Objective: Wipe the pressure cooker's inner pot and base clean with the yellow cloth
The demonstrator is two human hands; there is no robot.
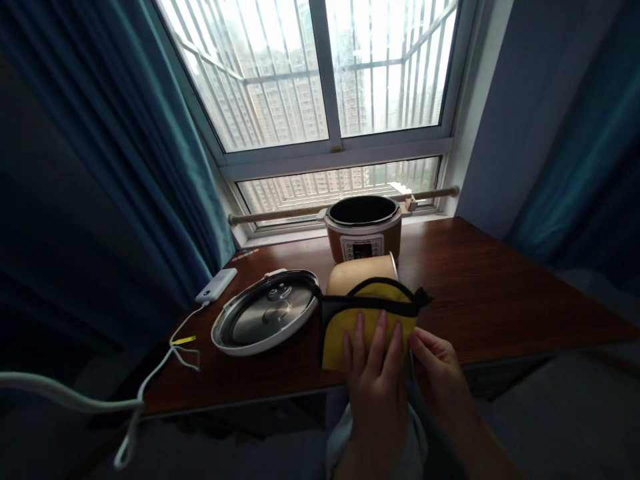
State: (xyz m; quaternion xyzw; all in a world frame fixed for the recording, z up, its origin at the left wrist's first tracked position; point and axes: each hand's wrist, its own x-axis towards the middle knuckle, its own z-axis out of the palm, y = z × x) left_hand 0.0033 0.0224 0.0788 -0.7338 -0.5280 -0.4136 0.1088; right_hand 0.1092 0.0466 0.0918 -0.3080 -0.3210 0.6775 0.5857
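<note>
A yellow cloth piece with black trim [340,340], which looks like a pouch or a mitt, is held up at the table's near edge. My left hand [377,367] lies flat against its front, fingers stretched and slightly apart, thumb hidden. At the lower right edge of the cloth, my right hand [440,360] pinches it between thumb and fingers. Just behind the cloth lies a tan cylinder [357,270] with a metallic rim, on its side and partly covered. Left of my hands rests a round cooker lid [273,313], its metal inner face showing.
An uncovered electric cooker [345,243] with a dark interior stands at the back by the window. On the left are a white power strip [216,285], its cable [155,370] and a yellow tag [184,340]. The brown table [500,287] extends right; blue curtains flank it.
</note>
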